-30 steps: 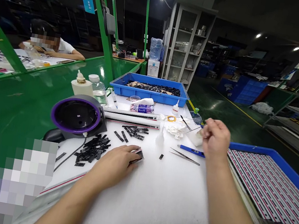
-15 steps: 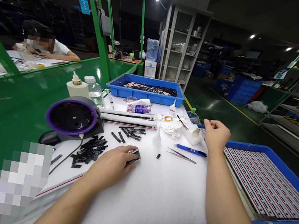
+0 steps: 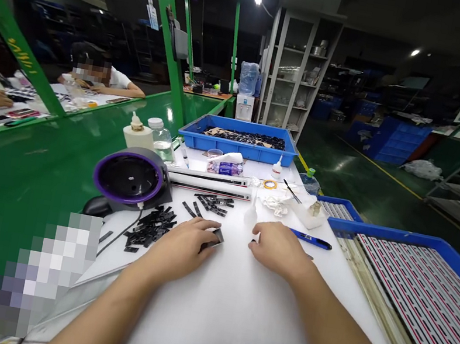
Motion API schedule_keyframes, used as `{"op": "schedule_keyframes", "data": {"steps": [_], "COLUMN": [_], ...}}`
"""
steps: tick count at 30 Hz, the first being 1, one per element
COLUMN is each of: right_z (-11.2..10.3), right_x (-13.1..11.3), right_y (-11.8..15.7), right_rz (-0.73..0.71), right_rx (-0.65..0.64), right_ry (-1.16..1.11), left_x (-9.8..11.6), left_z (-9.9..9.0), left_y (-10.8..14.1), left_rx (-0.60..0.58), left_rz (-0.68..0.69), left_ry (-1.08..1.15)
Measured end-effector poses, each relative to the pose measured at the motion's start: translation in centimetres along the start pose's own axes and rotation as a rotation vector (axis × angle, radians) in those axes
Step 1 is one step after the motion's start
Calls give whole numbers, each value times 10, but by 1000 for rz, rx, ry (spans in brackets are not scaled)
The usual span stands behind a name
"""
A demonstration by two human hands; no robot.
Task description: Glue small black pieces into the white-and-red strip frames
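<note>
Centrally, 1 small black piece shows at the curled fingers of the right hand; whether they grip it cannot be told. The left hand grips 1 dark, pale-edged part, best held steady while the piece is pinched edgewise. Beyond: 2 long bars, 1 blue pen.

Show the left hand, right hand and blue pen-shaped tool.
Left hand (image 3: 184,242), head view: back of hand.
Right hand (image 3: 279,247), head view: back of hand.
Blue pen-shaped tool (image 3: 311,239), head view: its barrel.
</note>
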State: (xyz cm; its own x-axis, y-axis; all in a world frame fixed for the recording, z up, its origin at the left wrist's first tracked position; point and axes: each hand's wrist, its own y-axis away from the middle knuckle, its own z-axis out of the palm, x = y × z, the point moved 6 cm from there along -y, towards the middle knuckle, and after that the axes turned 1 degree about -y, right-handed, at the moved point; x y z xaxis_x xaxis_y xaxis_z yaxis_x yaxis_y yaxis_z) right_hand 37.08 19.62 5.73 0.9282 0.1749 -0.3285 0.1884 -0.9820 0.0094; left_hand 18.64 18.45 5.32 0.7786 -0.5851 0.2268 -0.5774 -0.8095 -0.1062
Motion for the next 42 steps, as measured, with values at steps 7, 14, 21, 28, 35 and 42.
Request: {"op": "schedule_keyframes", "data": {"steps": [7,14,21,28,35,42], "right_z": [7,14,22,24,18,20], "right_x": [-10,-16,-2,-7,-9,-5], "right_y": [3,2,-3,1,4,1], "right_rz": [66,27,43,-27,-92,-105], "right_rx": [-107,-98,-105,-104,-85,-79], "right_ry": [171,252,171,89,5,-67], "left_x": [-3,8,11,13,13,14], "left_z": [-1,-2,-1,-3,0,0], "left_y": [-2,4,8,10,11,12], "left_rx": [-46,47,29,18,51,63], "left_rz": [5,-6,33,39,22,13], "left_ry": [84,-32,-33,-51,-78,-133]}}
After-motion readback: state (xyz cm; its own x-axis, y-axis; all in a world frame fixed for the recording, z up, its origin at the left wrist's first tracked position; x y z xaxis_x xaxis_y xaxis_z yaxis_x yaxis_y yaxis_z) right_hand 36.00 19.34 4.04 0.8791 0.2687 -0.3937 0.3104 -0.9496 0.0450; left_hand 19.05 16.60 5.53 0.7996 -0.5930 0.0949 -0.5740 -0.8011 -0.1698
